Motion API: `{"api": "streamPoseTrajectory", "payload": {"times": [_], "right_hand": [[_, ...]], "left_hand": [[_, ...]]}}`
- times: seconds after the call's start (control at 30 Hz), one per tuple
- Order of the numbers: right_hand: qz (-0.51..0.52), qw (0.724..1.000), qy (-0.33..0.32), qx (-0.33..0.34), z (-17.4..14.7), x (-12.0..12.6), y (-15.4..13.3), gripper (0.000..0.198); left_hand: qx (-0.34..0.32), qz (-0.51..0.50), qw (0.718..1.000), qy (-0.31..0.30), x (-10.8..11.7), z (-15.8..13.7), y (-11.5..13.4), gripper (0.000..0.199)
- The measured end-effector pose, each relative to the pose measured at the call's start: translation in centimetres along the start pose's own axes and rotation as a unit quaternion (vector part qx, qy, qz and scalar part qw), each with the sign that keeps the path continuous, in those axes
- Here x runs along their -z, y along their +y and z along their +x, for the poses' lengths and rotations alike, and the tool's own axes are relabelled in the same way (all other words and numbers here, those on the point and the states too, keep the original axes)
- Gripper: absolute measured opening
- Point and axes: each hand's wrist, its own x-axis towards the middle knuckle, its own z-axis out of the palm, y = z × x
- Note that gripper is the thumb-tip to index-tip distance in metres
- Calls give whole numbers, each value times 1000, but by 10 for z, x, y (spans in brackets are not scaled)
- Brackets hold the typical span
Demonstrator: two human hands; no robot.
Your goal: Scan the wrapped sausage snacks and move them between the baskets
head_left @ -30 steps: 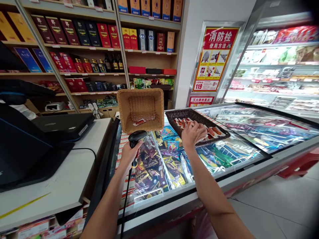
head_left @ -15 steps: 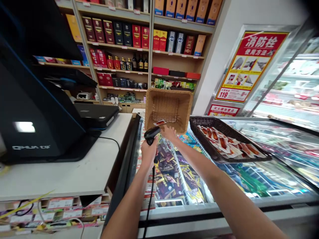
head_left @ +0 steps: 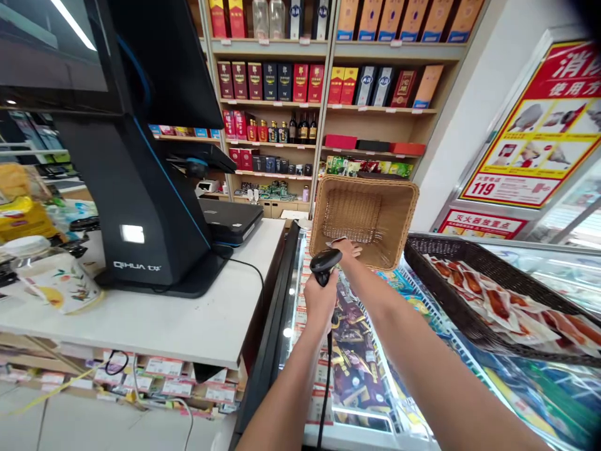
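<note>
My left hand [head_left: 321, 294] is wrapped round the handle of a black barcode scanner [head_left: 325, 259], its cable hanging down. Just beyond the scanner's head, my right hand [head_left: 348, 249] reaches to the near lip of a tan wicker basket [head_left: 375, 254]. Between its fingers is a small clear packet [head_left: 336, 242], mostly hidden by the hand; the other fingers stick out. The basket tilts its open side towards me. At the right, a dark brown woven tray [head_left: 422, 243] holds several similar packets of reddish-brown food [head_left: 498, 307].
Under my arms is a glass-topped freezer [head_left: 357, 357] with packaged goods. A white counter [head_left: 211, 322] at the left carries a black checkout terminal [head_left: 154, 219] and a patterned container [head_left: 61, 282]. Shelves of boxed bottles [head_left: 277, 81] stand behind. A fire-hydrant sign [head_left: 535, 131] hangs at the right.
The view has swung left, so everything sits further right. The packet in my right hand, with its reddish content visible before, has turned and is now mostly covered. The scanner stays in my left hand.
</note>
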Motion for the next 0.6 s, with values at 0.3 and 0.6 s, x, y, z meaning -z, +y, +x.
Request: {"api": "streamPoseTrajectory", "payload": {"times": [0.3, 0.6], "right_hand": [[75, 989, 82, 96, -28, 74, 66, 24], [26, 984, 155, 88, -122, 157, 180, 36]], "left_hand": [[-3, 12, 1000, -15, -6, -4, 8, 38], [0, 76, 980, -182, -16, -23, 15, 43]]}}
